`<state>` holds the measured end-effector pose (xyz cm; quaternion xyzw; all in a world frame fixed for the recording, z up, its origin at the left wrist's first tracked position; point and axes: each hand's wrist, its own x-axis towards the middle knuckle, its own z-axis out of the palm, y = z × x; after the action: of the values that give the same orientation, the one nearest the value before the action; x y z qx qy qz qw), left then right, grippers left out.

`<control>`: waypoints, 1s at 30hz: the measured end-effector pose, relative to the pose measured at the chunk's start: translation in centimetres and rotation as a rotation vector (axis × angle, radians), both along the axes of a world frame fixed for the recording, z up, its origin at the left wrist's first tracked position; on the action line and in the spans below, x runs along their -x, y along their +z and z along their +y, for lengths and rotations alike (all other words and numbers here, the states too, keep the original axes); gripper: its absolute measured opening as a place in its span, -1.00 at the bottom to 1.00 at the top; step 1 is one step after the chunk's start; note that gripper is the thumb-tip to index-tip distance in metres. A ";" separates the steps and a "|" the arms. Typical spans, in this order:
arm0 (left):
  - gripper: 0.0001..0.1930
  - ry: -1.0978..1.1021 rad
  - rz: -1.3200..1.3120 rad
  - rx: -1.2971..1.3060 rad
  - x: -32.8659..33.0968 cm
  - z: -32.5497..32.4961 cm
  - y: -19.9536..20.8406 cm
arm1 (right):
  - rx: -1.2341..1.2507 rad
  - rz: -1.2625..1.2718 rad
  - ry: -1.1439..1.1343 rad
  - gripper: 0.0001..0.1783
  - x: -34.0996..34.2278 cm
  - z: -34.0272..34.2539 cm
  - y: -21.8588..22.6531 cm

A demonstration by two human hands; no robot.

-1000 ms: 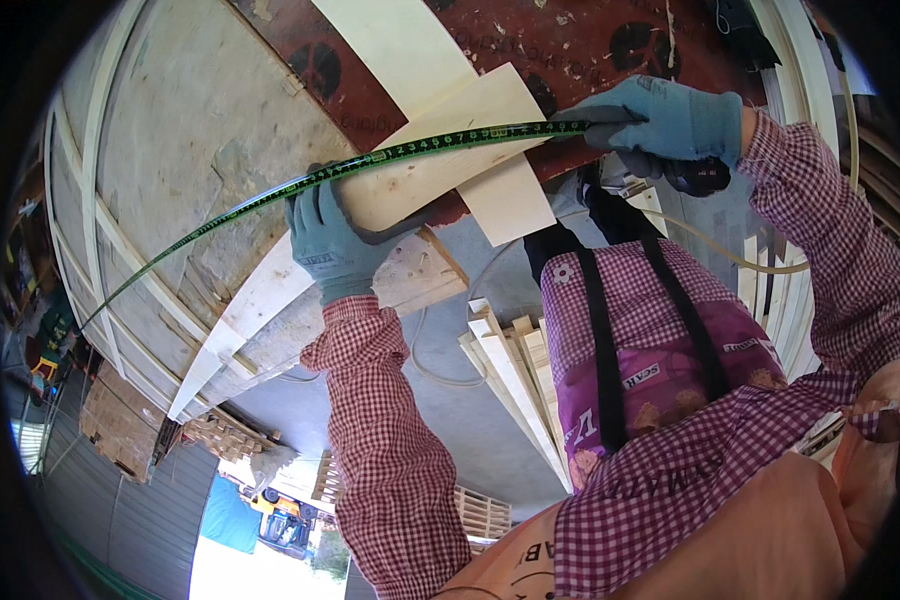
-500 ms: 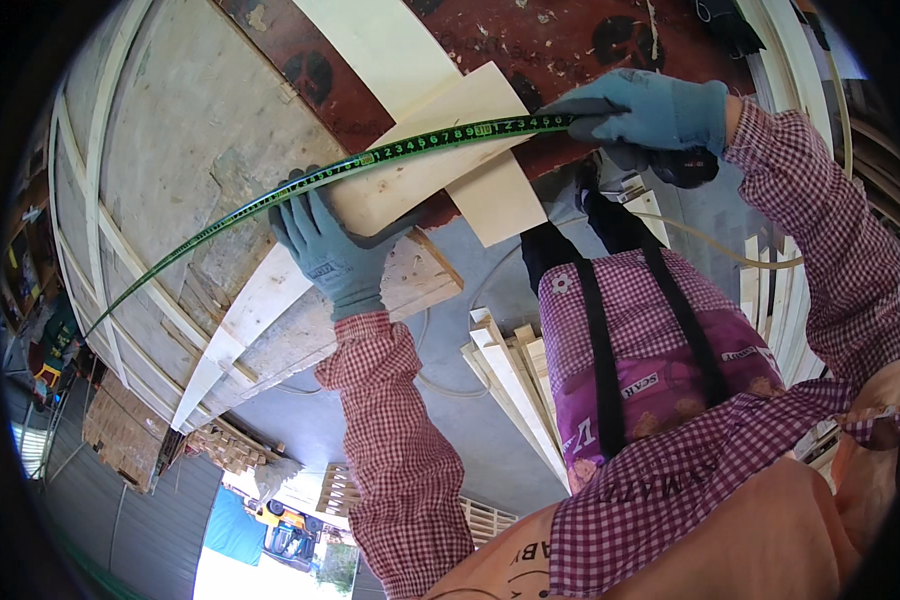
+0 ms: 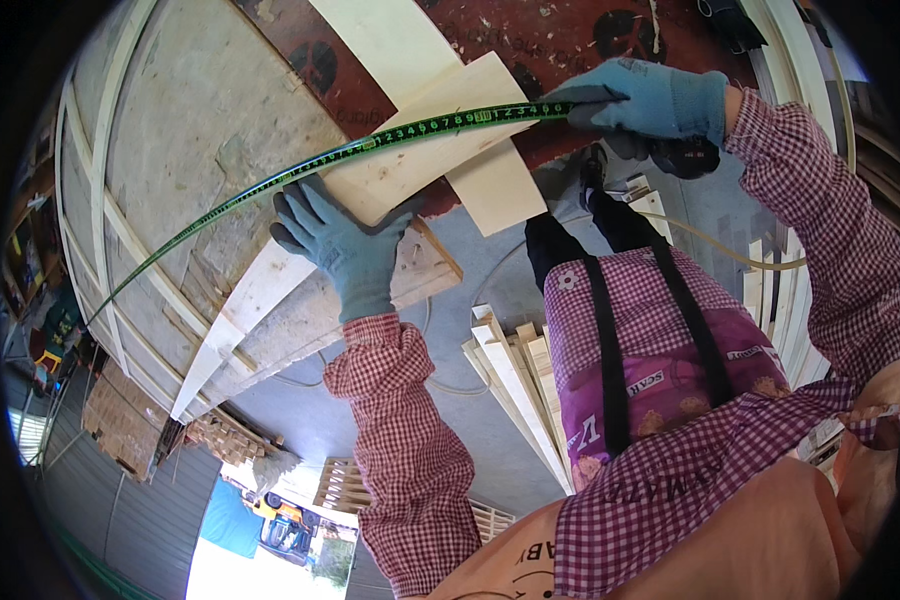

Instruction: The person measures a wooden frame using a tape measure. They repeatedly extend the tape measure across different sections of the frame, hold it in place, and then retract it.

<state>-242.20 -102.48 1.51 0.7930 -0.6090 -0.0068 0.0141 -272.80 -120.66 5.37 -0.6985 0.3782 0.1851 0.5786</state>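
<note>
A tape measure (image 3: 420,130) with a green-and-black blade stretches in a bow across the workbench, running far off to the left. My right hand (image 3: 660,100), in a blue-grey work glove, is closed on the blade near its black case, which shows just below the fingers. Beneath the blade lies a long pale wooden board (image 3: 435,155), slanting from upper right to lower left. My left hand (image 3: 345,245), gloved alike, rests across this board with fingers spread and thumb apart, its fingertips close to the blade. A second pale board (image 3: 390,50) crosses under the first.
The worn workbench panel (image 3: 185,130) fills the left, beside a dark red sheet (image 3: 570,30). Wooden strips (image 3: 515,390) lean near my legs. A thin hose (image 3: 730,255) loops over the floor. Stacked timber (image 3: 125,430) and an open doorway (image 3: 270,540) are farther off.
My left hand's fingers have drawn back from the blade and spread wider on the board. My right hand still grips the tape measure, nearly in place. The view has shifted slightly.
</note>
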 end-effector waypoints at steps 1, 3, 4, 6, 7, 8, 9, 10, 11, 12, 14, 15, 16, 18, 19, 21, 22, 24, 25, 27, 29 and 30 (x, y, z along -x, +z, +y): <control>0.30 0.019 0.010 -0.018 0.2 -0.1 0.1 | 0.012 -0.023 0.001 -0.54 0.3 0.0 -0.3; 0.33 0.054 -0.010 -0.030 0.0 0.1 0.0 | 0.055 -0.079 0.020 -0.54 0.6 0.0 -1.1; 0.35 0.072 -0.020 -0.035 0.0 0.1 0.0 | 0.055 -0.070 0.028 -0.54 0.7 -0.1 -1.1; 0.38 0.115 0.001 -0.055 0.0 0.2 0.0 | 0.025 -0.013 0.036 -0.54 0.2 -0.3 0.0; 0.39 0.137 0.012 -0.065 0.0 0.2 0.0 | 0.011 0.012 0.029 -0.54 0.0 -0.3 0.3; 0.40 0.153 0.020 -0.090 0.0 0.1 0.0 | -0.003 0.040 0.020 -0.54 0.0 -0.3 0.7; 0.41 0.169 0.029 -0.115 0.0 0.0 0.0 | -0.001 0.045 0.004 -0.55 0.1 -0.2 0.7; 0.43 0.185 0.037 -0.140 -0.1 -0.2 0.0 | 0.011 0.044 0.006 -0.55 0.2 -0.1 0.6; 0.43 0.190 0.035 -0.152 -0.1 -0.2 0.0 | 0.022 0.039 0.010 -0.55 0.3 -0.1 0.5; 0.44 0.194 0.033 -0.163 -0.1 -0.2 0.0 | 0.044 0.027 0.032 -0.55 0.3 -0.2 0.2; 0.46 0.198 0.040 -0.181 -0.2 -0.2 0.1 | 0.054 0.000 0.045 -0.56 0.3 -0.1 0.1; 0.48 0.196 0.049 -0.188 -0.3 -0.3 0.0 | 0.042 -0.015 0.036 -0.56 0.2 0.0 0.2; 0.50 0.195 0.058 -0.195 -0.4 -0.2 0.1 | 0.041 -0.040 0.032 -0.56 0.2 0.1 0.0; 0.51 0.191 0.081 -0.212 -0.5 -0.5 0.0 | 0.043 -0.094 0.025 -0.56 0.6 0.1 -1.1; 0.51 0.190 0.093 -0.220 -0.6 -0.6 -0.1 | 0.050 -0.126 0.024 -0.56 0.8 0.1 -1.6; 0.48 0.207 0.062 -0.246 -0.6 -0.4 0.1 | 0.031 -0.083 0.010 -0.56 0.6 0.2 -0.9; 0.47 0.216 0.047 -0.260 -0.7 -0.2 0.1 | 0.021 -0.061 0.003 -0.56 0.6 0.2 -0.7; 0.51 0.213 0.157 -0.248 -1.1 -0.2 0.2 | 0.062 -0.084 0.021 -0.55 1.1 0.1 -1.4; 0.52 0.211 0.213 -0.242 -1.3 -0.2 0.3 | 0.083 -0.095 0.030 -0.55 1.3 0.0 -1.7; 0.51 0.235 0.292 -0.270 -2.0 -0.3 0.6 | 0.033 -0.033 0.025 -0.54 0.6 -0.1 -0.1; 0.50 0.267 0.404 -0.281 -2.6 -0.1 1.2 | 0.076 -0.070 0.036 -0.53 0.5 0.0 -0.3; 0.50 0.274 0.485 -0.276 -2.9 -0.3 1.1 | 0.148 -0.128 0.039 -0.53 1.3 0.2 -1.7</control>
<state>-239.35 -102.76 2.59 0.8373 -0.4686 -0.2767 0.0520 -274.13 -120.46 3.67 -0.7570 0.3394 0.1227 0.5447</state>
